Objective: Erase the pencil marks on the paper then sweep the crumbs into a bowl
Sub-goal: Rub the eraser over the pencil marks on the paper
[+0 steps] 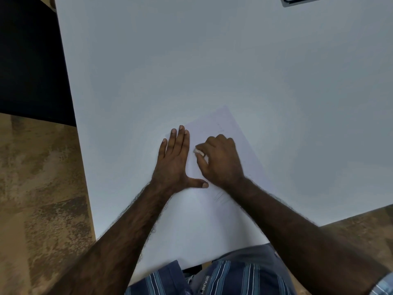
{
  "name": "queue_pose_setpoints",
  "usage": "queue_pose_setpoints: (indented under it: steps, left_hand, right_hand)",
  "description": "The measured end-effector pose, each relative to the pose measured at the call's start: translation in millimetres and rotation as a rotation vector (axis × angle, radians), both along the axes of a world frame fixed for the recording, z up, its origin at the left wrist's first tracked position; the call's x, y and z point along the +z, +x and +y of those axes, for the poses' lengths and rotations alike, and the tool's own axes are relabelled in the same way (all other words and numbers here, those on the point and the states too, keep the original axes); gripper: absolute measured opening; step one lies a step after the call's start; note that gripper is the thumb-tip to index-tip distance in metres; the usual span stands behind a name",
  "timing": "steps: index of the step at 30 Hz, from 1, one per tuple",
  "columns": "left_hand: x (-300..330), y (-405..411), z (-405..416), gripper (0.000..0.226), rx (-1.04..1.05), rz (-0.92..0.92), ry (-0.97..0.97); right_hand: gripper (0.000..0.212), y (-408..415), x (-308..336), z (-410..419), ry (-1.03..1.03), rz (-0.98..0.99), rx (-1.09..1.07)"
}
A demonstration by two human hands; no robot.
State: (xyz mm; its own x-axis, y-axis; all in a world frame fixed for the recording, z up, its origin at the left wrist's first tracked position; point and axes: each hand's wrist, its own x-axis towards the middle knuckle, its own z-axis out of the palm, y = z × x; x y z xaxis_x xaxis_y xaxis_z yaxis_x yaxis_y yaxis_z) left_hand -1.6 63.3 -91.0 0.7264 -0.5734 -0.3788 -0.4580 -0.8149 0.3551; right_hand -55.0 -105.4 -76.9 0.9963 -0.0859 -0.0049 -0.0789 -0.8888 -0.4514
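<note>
My right hand (pixel 221 160) curled tight round a white eraser (pixel 199 152), on pale paper (pixel 221 122) with faint pencil marks (pixel 221 198) nearby, left hand (pixel 175 160) spread flat, holding nothing, pinning the sheet's left edge

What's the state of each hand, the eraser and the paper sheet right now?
Left hand: flat, fingers together, thumb spread, pressing the sheet down.
Right hand: curled shut around the eraser.
Small white eraser: pinched in the right hand, tip down on the sheet.
White paper sheet: lying flat and angled on the white table; faint pencil marks left near the right wrist.
</note>
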Motion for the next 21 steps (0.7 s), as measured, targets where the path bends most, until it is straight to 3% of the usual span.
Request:
queue_pose_setpoints:
  steps: [5,7,11,17,19,21]
  left_hand:
    - [0.1,0.1,0.4,0.161,0.004,0.001,-0.018]
    - [-0.3,-0.5,0.7,0.160,-0.001,-0.009,-0.017]
    - [-4.3,-2.1,1.7,0.146,-0.014,-0.065,-0.018]
    - [-4.6,-0.1,1.9,0.167,-0.015,-0.016,-0.002]
    - [-4.0,-0.1,1.8,0.166,-0.015,-0.013,-0.002]
    - [-3.9,-0.6,1.6,0.163,-0.017,-0.028,-0.006]
  right_hand:
    - [0.015,16.2,-0.7,-29.5,-0.055,0.012,-0.320]
    - [0.015,8.8,1.7,-19.2,-0.011,-0.003,-0.251]
    - [0.013,-21.7,1.5,9.6,0.046,0.011,0.125]
    - [0.007,4.7,3.3,-35.9,-0.040,-0.028,-0.316]
    - [0.007,2.9,5.3,-31.1,-0.009,-0.025,-0.297]
    - [0.006,-9.7,5.6,-9.9,0.021,-0.029,-0.109]
